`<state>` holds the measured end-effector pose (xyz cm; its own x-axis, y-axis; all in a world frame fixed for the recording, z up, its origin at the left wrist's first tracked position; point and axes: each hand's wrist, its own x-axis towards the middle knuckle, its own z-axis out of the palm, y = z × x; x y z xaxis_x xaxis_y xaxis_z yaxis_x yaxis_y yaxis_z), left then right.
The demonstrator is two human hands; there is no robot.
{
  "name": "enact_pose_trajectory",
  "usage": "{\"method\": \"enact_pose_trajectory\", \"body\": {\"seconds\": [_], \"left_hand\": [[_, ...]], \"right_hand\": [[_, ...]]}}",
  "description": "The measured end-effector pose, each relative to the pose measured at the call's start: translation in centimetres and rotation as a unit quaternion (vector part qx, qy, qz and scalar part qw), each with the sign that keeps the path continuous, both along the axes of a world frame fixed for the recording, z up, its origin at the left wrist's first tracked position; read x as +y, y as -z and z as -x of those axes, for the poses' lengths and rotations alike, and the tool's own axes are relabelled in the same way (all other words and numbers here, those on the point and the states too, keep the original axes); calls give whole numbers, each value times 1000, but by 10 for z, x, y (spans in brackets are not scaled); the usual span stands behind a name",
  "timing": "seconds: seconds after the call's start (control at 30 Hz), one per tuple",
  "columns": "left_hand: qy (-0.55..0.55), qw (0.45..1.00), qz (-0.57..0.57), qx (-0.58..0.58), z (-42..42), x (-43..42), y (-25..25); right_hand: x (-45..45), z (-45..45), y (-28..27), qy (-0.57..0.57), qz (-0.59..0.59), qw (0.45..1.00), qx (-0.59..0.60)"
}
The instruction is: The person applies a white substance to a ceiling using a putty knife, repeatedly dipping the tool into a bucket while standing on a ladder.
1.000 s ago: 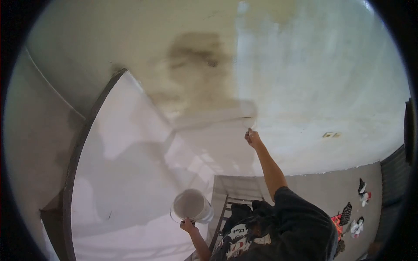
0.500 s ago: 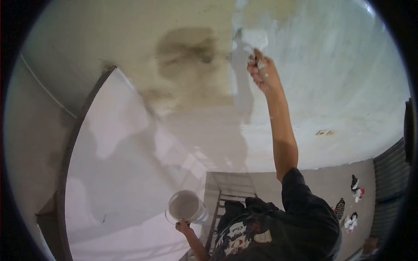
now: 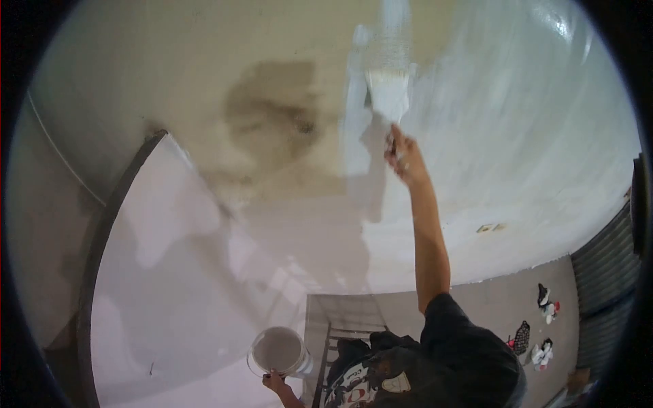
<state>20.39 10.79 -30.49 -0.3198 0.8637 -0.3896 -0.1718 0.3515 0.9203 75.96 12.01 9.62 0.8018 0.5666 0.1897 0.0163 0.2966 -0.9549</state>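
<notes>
My right hand (image 3: 403, 158) grips the handle of a wide paintbrush (image 3: 390, 94) coated in white paint. Its bristles lie against the wall (image 3: 503, 136), where a wet white streak runs upward from them. To the left of the brush the wall is still yellowish, with a darker shadow on it. Down at the lower middle, my left hand (image 3: 275, 381) is closed on the rim of a white bucket (image 3: 277, 350). The bucket's inside looks pale; how full it is I cannot tell.
A pale partition wall (image 3: 156, 285) with a dark edge rises on the left. Below me stands a dark metal ladder or frame (image 3: 331, 347). Shoes (image 3: 522, 337) and small items lie on the grey floor at right, near a corrugated shutter (image 3: 605, 272). A socket plate (image 3: 491, 228) sits low on the wall.
My view has tilted upward, so more of the upper wall shows. The right arm has stretched higher with the brush, leaving a longer white streak. The left hand keeps the bucket.
</notes>
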Motion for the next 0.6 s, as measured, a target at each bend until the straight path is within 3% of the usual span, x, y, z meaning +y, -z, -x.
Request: {"method": "enact_pose_trajectory", "body": {"seconds": [0.43,0.6], "left_hand": [[26,998,-24,-43,1,-2,8],[41,998,-9,-42,-3,-1,0]], "right_hand": [[-16,18,291,-28,170,965,196],[-3,21,308,-61,133,942,301]]}}
